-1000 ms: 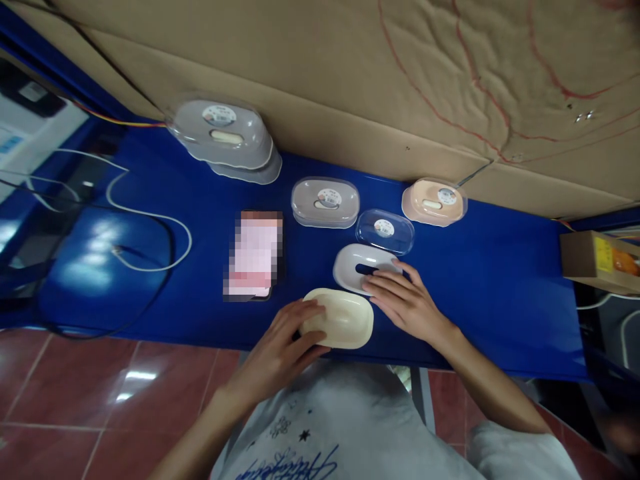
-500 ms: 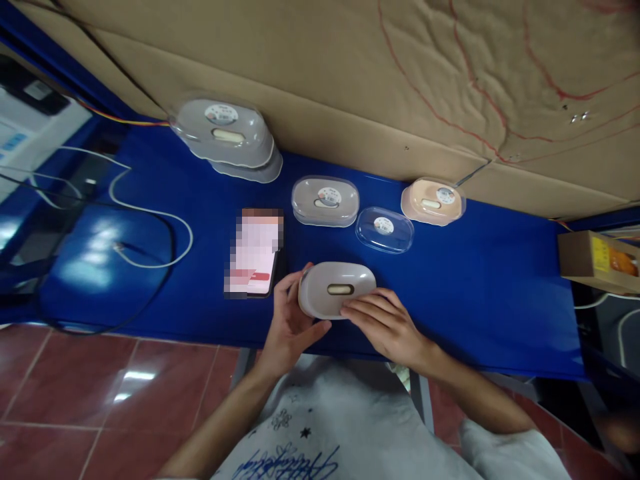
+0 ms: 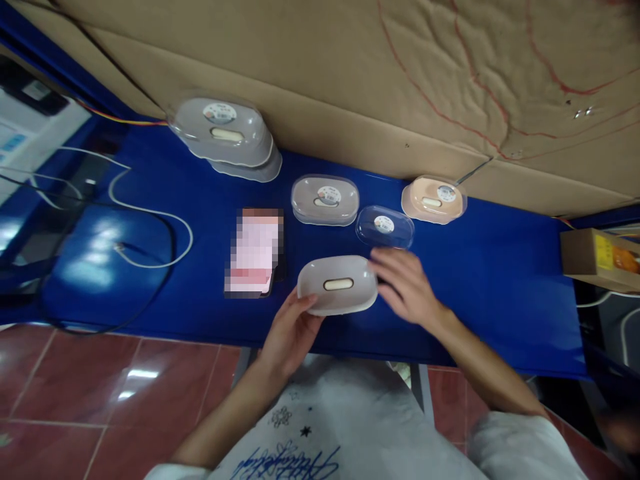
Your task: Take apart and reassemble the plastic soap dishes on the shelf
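My left hand [image 3: 295,325] grips a light grey oval plastic container [image 3: 345,301] at its left end, thumb over the rim and fingers underneath. The hollow inside faces me, with a cream oblong piece in the middle of its floor. At the container's right end is my right hand [image 3: 407,283], fingers stretched and thumb apart; whether the fingertips touch the rim I cannot tell. Just beyond them a clear oval lid [image 3: 383,227] with a round white label lies on the blue table [image 3: 490,287], its near edge partly covered by the fingers.
A phone [image 3: 255,250] with a blurred screen lies left of the container. Farther back are a lidded grey container [image 3: 325,200], a lidded peach container [image 3: 425,200] and a grey stack [image 3: 225,133]. Cables [image 3: 150,212] curl at left; a cardboard box [image 3: 580,257] stands at right.
The container has turned over, from its underside facing up to its hollow inside. My left thumb has come onto the rim; my right hand has moved up and right.
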Demonstrator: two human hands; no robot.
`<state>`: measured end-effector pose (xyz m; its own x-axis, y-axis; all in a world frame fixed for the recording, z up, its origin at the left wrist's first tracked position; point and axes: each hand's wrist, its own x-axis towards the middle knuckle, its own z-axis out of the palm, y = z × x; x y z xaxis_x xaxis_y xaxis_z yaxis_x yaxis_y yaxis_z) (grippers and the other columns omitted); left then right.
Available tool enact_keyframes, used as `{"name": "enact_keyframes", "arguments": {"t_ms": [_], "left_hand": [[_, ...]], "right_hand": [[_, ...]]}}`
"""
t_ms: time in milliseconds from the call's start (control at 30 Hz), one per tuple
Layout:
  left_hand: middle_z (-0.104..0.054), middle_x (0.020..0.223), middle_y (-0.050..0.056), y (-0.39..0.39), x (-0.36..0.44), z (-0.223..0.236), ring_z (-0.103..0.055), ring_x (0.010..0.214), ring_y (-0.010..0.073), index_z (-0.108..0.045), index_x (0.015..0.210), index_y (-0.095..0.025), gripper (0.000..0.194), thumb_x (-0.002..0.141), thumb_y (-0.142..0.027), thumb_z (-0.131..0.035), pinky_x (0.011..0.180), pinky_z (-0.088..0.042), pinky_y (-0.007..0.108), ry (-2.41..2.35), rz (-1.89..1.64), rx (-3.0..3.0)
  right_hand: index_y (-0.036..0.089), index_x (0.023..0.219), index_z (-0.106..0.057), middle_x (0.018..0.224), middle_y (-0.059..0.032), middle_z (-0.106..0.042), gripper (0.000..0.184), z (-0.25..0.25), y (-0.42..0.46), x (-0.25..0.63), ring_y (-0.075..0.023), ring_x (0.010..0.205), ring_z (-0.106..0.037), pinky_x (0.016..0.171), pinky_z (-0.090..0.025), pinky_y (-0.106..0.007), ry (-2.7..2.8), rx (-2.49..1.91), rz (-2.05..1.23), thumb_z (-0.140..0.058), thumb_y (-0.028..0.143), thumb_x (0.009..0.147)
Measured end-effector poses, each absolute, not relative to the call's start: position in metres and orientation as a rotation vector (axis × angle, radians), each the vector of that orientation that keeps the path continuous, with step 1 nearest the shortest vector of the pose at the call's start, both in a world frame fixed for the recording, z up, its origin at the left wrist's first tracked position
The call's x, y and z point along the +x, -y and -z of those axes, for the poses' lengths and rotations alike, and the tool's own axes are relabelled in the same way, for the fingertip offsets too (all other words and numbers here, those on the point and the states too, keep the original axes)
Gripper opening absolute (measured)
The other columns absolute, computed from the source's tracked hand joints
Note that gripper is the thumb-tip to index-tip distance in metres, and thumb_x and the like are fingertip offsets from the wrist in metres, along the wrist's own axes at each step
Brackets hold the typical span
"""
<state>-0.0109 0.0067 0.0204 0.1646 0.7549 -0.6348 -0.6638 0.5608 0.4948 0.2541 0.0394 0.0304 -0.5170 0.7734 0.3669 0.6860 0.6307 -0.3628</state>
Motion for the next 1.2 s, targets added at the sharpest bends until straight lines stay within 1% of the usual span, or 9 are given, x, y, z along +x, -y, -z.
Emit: {"name": "enact_keyframes", "arguments": {"t_ms": [100,133,233,300,400,500,700,933,1200], "left_hand": [[-0.082,0.123,0.008,-0.008,-0.011,-0.021,-0.074,0.123,0.0247,-0.074,0.136,-0.021,0.055,0.083,-0.030,-0.088,0.103,-0.063,0.029,-0.969,-1.017,0.094],[-0.082,0.123,0.008,-0.008,-0.011,-0.021,-0.074,0.123,0.0250,-0.075,0.134,-0.020,0.053,0.084,-0.031,-0.087,0.102,-0.063,0.029,-0.963,-1.008,0.093],[-0.080,0.129,0.010,-0.008,-0.011,-0.020,-0.073,0.125,0.0276,-0.076,0.132,-0.021,0.047,0.088,-0.033,-0.086,0.102,-0.065,0.034,-0.935,-0.971,0.107],[-0.076,0.139,0.010,-0.009,-0.009,-0.021,-0.069,0.133,0.0314,-0.074,0.134,-0.023,0.044,0.092,-0.035,-0.083,0.103,-0.065,0.040,-0.902,-0.952,0.140],[-0.069,0.151,0.010,-0.014,-0.007,-0.023,-0.063,0.141,0.0354,-0.071,0.138,-0.026,0.044,0.097,-0.037,-0.079,0.105,-0.064,0.046,-0.861,-0.924,0.182],[-0.067,0.153,0.010,-0.020,-0.006,-0.024,-0.063,0.141,0.0349,-0.070,0.140,-0.027,0.046,0.098,-0.044,-0.077,0.102,-0.065,0.046,-0.831,-0.900,0.182],[-0.074,0.142,0.009,-0.023,-0.002,-0.019,-0.071,0.128,0.0312,-0.071,0.136,-0.028,0.044,0.099,-0.050,-0.077,0.098,-0.064,0.042,-0.785,-0.907,0.258],[-0.076,0.134,0.009,-0.023,0.003,-0.010,-0.074,0.120,0.0290,-0.071,0.138,-0.030,0.054,0.090,-0.049,-0.086,0.095,-0.064,0.040,-0.761,-0.955,0.298],[-0.076,0.131,0.008,-0.016,0.001,-0.003,-0.071,0.126,0.0295,-0.068,0.138,-0.027,0.066,0.080,-0.040,-0.096,0.114,-0.052,0.045,-0.794,-1.043,0.544]], "right_hand": [[0.034,0.170,-0.037,0.176,-0.0097,-0.042,0.067,-0.023,-0.079,0.278,-0.0398,0.164,-0.037,0.130,-0.036,-0.068,2.256,-1.517,-0.131,-0.059,0.048,0.108],[0.032,0.170,-0.036,0.177,-0.0116,-0.040,0.070,-0.020,-0.088,0.283,-0.0418,0.165,-0.035,0.131,-0.033,-0.070,2.265,-1.570,-0.123,-0.060,0.052,0.107],[0.029,0.170,-0.038,0.175,-0.0160,-0.042,0.075,-0.014,-0.099,0.290,-0.0442,0.161,-0.041,0.127,-0.038,-0.071,2.355,-1.615,-0.183,-0.062,0.057,0.105],[0.031,0.168,-0.042,0.174,-0.0150,-0.044,0.072,-0.015,-0.095,0.289,-0.0439,0.158,-0.045,0.124,-0.043,-0.070,2.381,-1.592,-0.246,-0.065,0.056,0.104],[0.034,0.165,-0.045,0.171,-0.0117,-0.049,0.069,-0.026,-0.082,0.284,-0.0395,0.157,-0.048,0.126,-0.044,-0.065,2.277,-1.487,-0.380,-0.067,0.053,0.103],[0.034,0.166,-0.042,0.171,-0.0109,-0.049,0.071,-0.041,-0.064,0.271,-0.0352,0.157,-0.049,0.127,-0.047,-0.059,2.270,-1.296,-0.598,-0.068,0.051,0.103],[0.036,0.169,-0.038,0.173,-0.0120,-0.044,0.078,-0.041,-0.038,0.245,-0.0369,0.162,-0.041,0.127,-0.047,-0.063,2.450,-1.113,-0.563,-0.075,0.040,0.100],[0.044,0.168,-0.035,0.171,-0.0089,-0.046,0.085,-0.023,-0.049,0.251,-0.0382,0.159,-0.044,0.125,-0.048,-0.067,2.383,-1.065,-0.685,-0.081,0.043,0.096],[0.039,0.165,-0.038,0.170,-0.0132,-0.041,0.084,-0.015,-0.048,0.253,-0.0377,0.159,-0.045,0.125,-0.050,-0.064,2.352,-0.994,-0.747,-0.083,0.045,0.093]]}}
